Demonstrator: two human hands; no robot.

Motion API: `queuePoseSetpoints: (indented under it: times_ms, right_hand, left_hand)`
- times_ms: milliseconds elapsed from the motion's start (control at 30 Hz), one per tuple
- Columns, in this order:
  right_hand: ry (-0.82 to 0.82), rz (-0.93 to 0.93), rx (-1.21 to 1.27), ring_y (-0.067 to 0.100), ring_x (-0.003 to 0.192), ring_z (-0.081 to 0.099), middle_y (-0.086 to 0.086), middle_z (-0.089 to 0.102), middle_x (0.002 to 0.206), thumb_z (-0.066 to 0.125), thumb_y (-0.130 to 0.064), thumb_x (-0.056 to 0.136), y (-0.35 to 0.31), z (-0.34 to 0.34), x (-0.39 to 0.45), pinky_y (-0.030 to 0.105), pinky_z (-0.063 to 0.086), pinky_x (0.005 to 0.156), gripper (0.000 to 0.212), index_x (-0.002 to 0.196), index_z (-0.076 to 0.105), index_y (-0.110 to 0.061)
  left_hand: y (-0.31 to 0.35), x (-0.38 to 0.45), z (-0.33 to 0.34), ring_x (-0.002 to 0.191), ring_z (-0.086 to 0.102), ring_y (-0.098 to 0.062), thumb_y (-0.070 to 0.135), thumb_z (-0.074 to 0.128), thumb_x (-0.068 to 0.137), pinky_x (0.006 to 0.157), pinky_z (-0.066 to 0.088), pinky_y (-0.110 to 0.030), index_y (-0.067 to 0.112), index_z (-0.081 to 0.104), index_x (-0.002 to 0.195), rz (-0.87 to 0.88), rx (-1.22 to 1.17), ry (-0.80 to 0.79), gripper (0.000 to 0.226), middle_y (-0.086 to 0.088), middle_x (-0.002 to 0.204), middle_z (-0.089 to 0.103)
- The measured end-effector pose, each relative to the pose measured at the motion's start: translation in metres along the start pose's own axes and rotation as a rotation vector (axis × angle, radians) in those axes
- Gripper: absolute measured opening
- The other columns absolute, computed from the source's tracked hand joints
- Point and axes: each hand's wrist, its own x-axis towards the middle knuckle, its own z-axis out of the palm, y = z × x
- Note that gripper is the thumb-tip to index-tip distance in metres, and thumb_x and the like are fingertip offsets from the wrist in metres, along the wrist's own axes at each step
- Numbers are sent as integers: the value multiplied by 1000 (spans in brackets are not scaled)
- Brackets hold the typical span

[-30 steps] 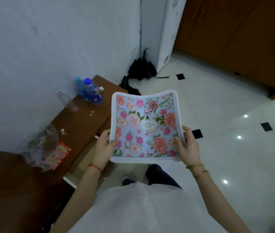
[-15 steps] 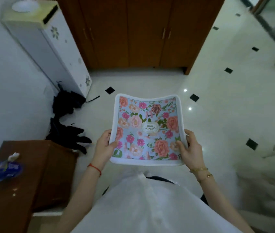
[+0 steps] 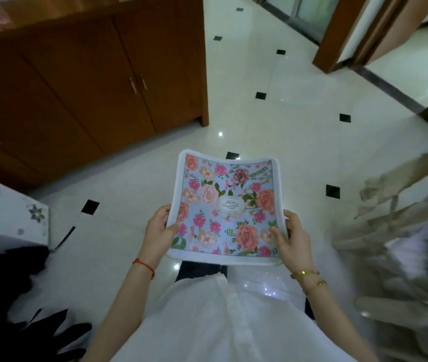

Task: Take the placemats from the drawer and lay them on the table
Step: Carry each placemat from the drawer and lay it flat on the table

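Overhead, hands (image 3: 292, 240) carry placemats (image 3: 227, 209) above tiled floor (image 3: 286, 121).

Both hands, left (image 3: 159, 228) and right (image 3: 292, 240), clamp opposite edges, thumbs on top.

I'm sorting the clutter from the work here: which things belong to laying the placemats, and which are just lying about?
Belongs to the job:
floral placemat, held flat
left hand, right hand, each gripping a side edge

Just lying about:
wooden cupboard
black bundle on the floor
white floral cabinet
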Motion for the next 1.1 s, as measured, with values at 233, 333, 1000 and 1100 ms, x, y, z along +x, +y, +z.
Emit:
queuePoseSetpoints:
  times_ms: [233,333,1000,1100]
  right_hand:
    - [186,94,46,12,82,67,-2,66,95,59,-13,89,-12,-28,155,33,57,71,37,122,44,-21]
    - [302,152,42,12,82,67,-4,67,96,59,-16,90,-15,-48,207,37,58,68,36,123,44,-22]
    - [747,403,3,13,80,62,-4,64,96,63,-8,86,105,-299,511,15,46,67,38,122,50,-10]
    - [772,434,-3,11,79,60,-1,62,97,63,-5,86,122,-342,553,2,40,62,37,121,49,-7]
  left_hand:
    - [106,177,76,85,68,-14,-10,57,84,65,58,-23,13,54,110,71,95,-194,35,-2,104,65]
    - [155,243,121,86,70,-18,-8,58,85,70,60,-34,20,55,105,76,122,-330,34,0,103,67]
    - [337,504,572,90,69,-24,-7,59,84,78,58,-39,13,57,113,169,354,-775,35,-7,105,69]
    - [361,527,633,90,70,-24,-3,60,85,77,58,-39,13,57,114,199,376,-809,34,-6,105,69]
